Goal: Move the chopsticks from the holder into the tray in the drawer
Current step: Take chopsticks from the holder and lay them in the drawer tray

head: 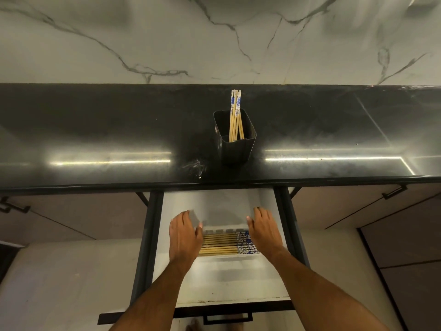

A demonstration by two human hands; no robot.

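Note:
A dark square holder (235,149) stands on the black counter with several bamboo chopsticks (235,115), blue-patterned at their tops, leaning upright in it. Below, the drawer (214,278) is pulled out. A white tray (226,257) in it holds several chopsticks (222,244) lying side by side, patterned ends to the right. My left hand (183,235) is over the tray's left end and my right hand (263,231) over its right end. Both hands have fingers spread and nothing in them.
The black counter (119,130) runs the full width under a marble wall. Closed cabinet doors with dark handles (393,192) flank the drawer. The drawer's dark front with a handle (228,317) is nearest me. The drawer's white floor shows in front of the tray.

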